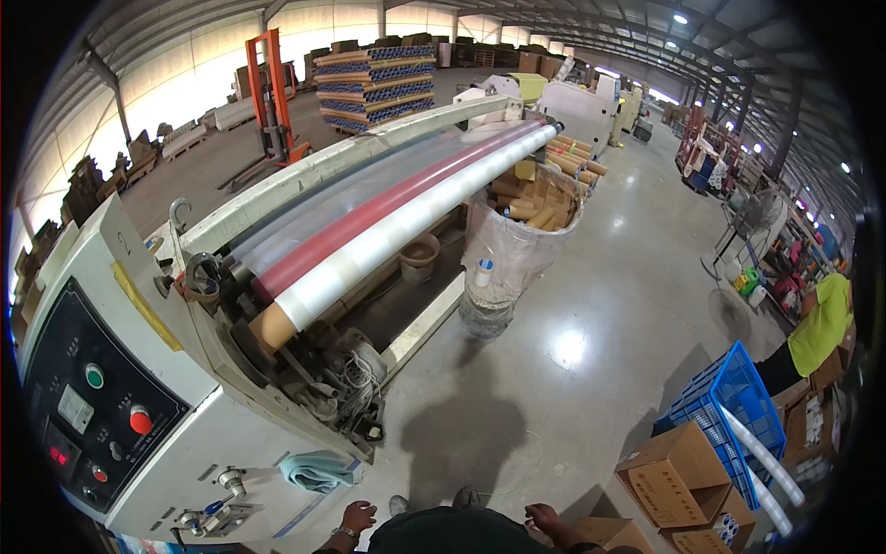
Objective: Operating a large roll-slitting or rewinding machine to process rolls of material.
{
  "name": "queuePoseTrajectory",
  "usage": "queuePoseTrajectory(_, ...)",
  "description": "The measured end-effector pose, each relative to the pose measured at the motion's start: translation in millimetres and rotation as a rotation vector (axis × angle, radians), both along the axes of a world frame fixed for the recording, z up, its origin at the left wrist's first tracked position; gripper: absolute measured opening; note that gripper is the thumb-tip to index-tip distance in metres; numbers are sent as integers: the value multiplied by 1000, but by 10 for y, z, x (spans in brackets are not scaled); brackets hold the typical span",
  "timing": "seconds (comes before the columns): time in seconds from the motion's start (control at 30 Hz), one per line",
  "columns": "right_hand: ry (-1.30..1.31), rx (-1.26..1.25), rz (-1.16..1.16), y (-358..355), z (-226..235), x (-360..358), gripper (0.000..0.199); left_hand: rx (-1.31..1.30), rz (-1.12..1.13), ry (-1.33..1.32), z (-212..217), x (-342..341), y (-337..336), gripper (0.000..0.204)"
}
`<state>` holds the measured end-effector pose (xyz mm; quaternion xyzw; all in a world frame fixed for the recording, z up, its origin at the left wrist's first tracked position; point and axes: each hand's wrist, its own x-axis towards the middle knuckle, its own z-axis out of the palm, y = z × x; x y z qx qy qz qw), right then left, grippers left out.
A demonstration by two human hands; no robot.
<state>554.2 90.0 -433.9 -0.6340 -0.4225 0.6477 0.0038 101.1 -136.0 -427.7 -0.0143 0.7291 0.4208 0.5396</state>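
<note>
Left hand (356, 517) and right hand (543, 519) are hanging loosely curled, gripping nothing, near a crumpled teal cloth (317, 470) lying on the smooth white machine housing (217, 434).

left hand (358, 516) hanging low at the hip, fingers loosely curled, empty | right hand (544, 519) hanging low, fingers curled, holding nothing
</note>
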Motion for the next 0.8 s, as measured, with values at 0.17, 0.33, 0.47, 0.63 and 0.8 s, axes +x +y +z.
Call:
queuePoseTrajectory(0.17, 13, 7, 6, 0, -82, 38, 41, 7, 7, -11, -2, 19, -4, 44)
queuePoseTrajectory(0.33, -4, 9, -10, -2, -137, 35, 39, -11, -16, 0, 8, 23, -11, 42)
queuePoseTrajectory(0.47, -15, 21, -2, -10, -185, 47, 38, -22, -13, 21, -3, 17, -1, 44)
queuePoseTrajectory(0.63, -13, 6, 27, -22, 62, -53, 39, -20, -39, 19, -26, 9, -18, 40)
queuePoseTrajectory(0.8, -20, 9, 36, -30, 154, -75, 40, 48, -179, 42, -350, -81, -146, 31)
